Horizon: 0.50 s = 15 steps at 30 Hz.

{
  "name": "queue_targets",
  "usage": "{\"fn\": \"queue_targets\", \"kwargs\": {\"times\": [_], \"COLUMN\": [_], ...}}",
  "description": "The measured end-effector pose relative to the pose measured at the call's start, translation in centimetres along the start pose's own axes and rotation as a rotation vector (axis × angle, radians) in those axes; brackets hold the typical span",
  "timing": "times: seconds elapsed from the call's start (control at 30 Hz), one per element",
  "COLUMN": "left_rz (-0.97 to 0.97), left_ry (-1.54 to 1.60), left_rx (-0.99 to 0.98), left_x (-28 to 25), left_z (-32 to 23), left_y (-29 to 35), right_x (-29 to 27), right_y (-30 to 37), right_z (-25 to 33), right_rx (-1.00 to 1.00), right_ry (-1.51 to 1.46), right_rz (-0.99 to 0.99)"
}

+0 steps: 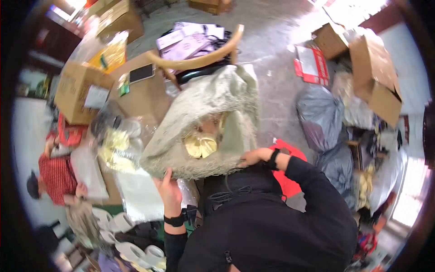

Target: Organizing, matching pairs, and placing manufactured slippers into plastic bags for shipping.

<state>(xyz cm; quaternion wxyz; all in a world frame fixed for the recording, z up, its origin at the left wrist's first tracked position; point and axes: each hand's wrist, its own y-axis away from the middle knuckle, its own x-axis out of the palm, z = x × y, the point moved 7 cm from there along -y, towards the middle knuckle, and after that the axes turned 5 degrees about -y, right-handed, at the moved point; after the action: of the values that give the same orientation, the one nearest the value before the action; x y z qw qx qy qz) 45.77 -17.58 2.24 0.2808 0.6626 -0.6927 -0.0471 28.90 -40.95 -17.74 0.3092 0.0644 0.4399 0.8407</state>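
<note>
A pale green woven sack (pixel 204 93) with a frayed mouth lies before me, draped over a chair with a curved wooden back rail (pixel 199 62). Its mouth gapes toward me and shows pale yellow round pieces (pixel 200 145) inside; their kind is unclear. At the left corner of the near rim, my left hand (pixel 170 195) has its thumb on the cloth, the fingers partly hidden. My right hand (pixel 256 157) is closed on the rim at the right, near my lap.
Left of the sack, a cardboard-covered surface bears a phone (pixel 142 73), a carton (pixel 83 93) and bagged yellow pieces (pixel 117 147). Purple boxes (pixel 190 43) are piled beyond the chair. Grey bags (pixel 321 117) and open cartons (pixel 374 75) line the right. Another person (pixel 56 177) is at far left.
</note>
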Motion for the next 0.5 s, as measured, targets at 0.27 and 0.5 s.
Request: {"fn": "queue_targets", "kwargs": {"times": [0.27,0.5], "left_rz": [-0.070,-0.097], "left_ry": [0.185,0.103], "left_rx": [-0.087,-0.094], "left_x": [-0.4,1.0], "left_z": [0.6,1.2], "left_y": [0.9,1.1], "right_x": [-7.2,-19.7], "right_y": [-2.1,-8.6], "right_z": [0.5,7.9], "right_rx": [-0.091,-0.136], "right_ry": [0.227,-0.074], "right_rz": [0.093,-0.314]}}
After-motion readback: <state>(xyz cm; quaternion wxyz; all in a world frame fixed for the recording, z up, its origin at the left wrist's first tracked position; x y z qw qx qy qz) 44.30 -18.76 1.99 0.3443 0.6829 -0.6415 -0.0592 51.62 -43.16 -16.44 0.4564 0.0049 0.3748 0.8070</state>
